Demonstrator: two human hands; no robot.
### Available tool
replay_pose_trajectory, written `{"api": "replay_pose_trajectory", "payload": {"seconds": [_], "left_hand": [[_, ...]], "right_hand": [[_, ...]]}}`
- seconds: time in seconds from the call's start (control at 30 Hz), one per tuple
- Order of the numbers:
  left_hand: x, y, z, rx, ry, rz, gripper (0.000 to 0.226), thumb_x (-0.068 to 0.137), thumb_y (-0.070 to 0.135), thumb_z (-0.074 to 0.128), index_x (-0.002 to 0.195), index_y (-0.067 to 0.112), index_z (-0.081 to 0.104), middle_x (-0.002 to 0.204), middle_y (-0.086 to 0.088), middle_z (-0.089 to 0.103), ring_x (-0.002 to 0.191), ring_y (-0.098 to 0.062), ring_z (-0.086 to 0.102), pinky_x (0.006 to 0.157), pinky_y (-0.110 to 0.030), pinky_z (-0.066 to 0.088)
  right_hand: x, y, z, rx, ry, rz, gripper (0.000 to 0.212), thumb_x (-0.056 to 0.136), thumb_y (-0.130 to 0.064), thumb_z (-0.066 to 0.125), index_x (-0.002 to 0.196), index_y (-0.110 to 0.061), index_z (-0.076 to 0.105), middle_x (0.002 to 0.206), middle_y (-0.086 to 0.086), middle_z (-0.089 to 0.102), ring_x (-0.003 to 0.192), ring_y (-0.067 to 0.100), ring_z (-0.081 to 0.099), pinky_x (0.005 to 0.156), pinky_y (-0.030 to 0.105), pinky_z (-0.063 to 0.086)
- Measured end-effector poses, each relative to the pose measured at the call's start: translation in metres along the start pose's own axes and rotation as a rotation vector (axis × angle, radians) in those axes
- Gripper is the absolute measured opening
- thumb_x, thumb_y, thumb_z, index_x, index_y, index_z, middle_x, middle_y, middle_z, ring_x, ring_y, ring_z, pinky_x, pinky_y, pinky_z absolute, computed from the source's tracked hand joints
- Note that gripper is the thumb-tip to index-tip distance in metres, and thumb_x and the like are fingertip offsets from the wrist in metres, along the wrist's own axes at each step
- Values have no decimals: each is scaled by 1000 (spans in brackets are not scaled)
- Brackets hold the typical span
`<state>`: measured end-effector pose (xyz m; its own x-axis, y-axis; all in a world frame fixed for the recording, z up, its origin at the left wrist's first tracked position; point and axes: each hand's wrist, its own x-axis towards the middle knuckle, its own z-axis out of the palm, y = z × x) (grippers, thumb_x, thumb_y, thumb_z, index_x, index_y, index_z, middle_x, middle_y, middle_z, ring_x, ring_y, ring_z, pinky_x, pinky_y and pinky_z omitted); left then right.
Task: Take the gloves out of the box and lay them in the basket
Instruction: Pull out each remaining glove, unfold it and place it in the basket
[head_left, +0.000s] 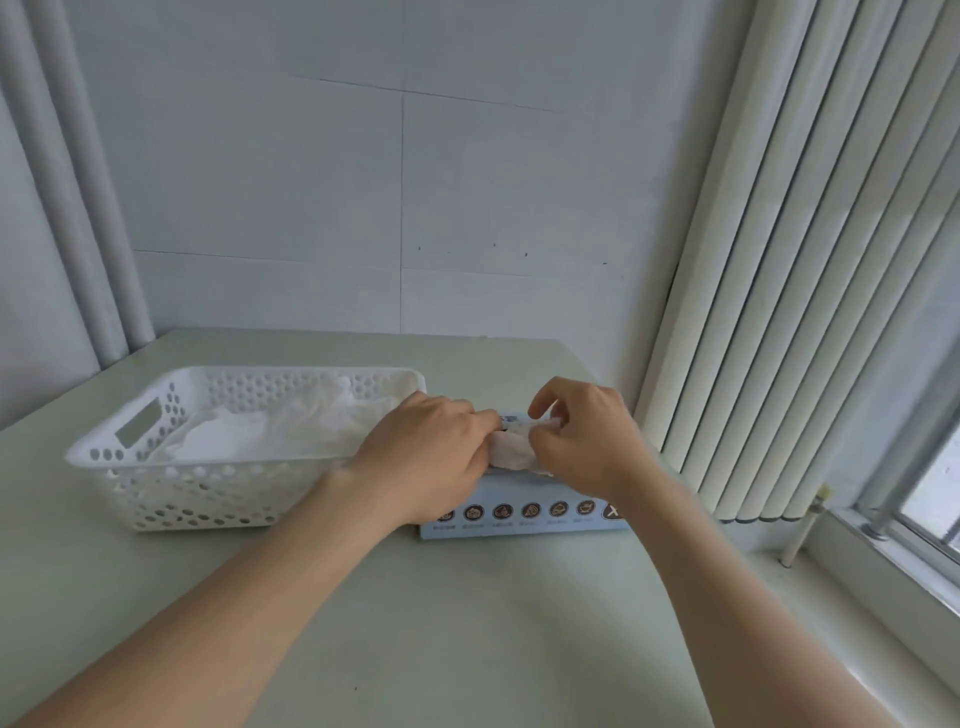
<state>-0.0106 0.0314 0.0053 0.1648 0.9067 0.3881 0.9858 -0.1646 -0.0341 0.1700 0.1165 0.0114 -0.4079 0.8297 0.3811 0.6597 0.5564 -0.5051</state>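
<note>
Pinching a crumpled thin white glove (511, 454) between left hand (426, 457) and right hand (587, 441), above the pale blue cardboard box (524, 526) beneath them, seemingly to tease it free for the white perforated plastic basket (197, 493) beside the left hand.

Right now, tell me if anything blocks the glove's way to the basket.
Nothing visible does: the left hand and right hand grip the glove over the box; the open-topped basket sits just left, only its rim to clear.
</note>
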Motion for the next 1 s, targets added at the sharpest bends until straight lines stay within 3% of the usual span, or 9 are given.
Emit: {"api": "replay_pose_trajectory", "payload": {"seconds": [0.1,0.27,0.4,0.53,0.6,0.77,0.83,0.9,1.0], "left_hand": [[-1,1,3,16,-3,5,33,111,43,30,121,31,59,88,4,64,83,-24,62,93,-43,47],[1,0,6,101,-60,-6,53,109,56,24,96,28,67,83,6,57,76,-21,53,92,-40,46],[1,0,5,77,-36,-1,45,110,50,33,82,25,57,79,4,54,75,-23,52,92,-40,45],[1,-2,5,23,-14,-3,38,108,48,38,88,23,59,83,3,61,78,-25,61,91,-41,47],[0,-1,2,-8,-9,-10,31,107,47,41,85,27,51,87,2,66,79,-26,63,86,-38,47],[1,-1,-3,-99,-40,-29,35,105,48,48,74,36,38,97,9,73,80,-22,64,75,-31,38],[1,-1,-3,-142,-36,-79,23,100,59,52,100,36,55,108,8,73,97,-23,69,84,-34,48],[1,-1,-7,-223,-69,-132,77,89,72,62,148,30,38,135,6,64,117,-22,64,97,-39,50],[-1,1,-15,-421,-37,-151,111,71,75,80,154,38,15,150,6,44,123,-14,56,102,-39,47]], "right_hand": [[4,5,3,106,137,75,18,87,-17,59,82,-23,74,64,-4,68,62,12,62,57,28,55],[3,4,3,324,264,126,18,94,-18,64,91,-26,80,75,-13,70,70,-9,62,50,7,42],[3,-2,4,502,311,127,14,96,-27,68,86,-26,78,76,-19,73,73,-2,66,62,16,51],[3,-11,5,652,390,123,32,102,-32,62,86,-5,68,72,-7,61,67,9,55,67,31,47],[0,-16,4,720,423,94,41,106,-32,59,85,2,61,69,-2,51,64,11,45,62,32,40],[-5,-25,1,749,525,7,43,103,-42,69,71,-12,66,61,-15,49,56,6,39,59,24,35],[-5,-28,0,814,524,23,45,100,-42,72,62,-18,66,57,-11,43,56,9,37,57,24,33],[-5,-30,0,937,486,87,42,98,-42,75,65,-17,71,61,-3,48,59,13,44,55,26,38],[-4,-31,2,1076,408,204,31,96,-38,77,89,-8,79,76,4,69,71,16,63,64,29,53]]}}
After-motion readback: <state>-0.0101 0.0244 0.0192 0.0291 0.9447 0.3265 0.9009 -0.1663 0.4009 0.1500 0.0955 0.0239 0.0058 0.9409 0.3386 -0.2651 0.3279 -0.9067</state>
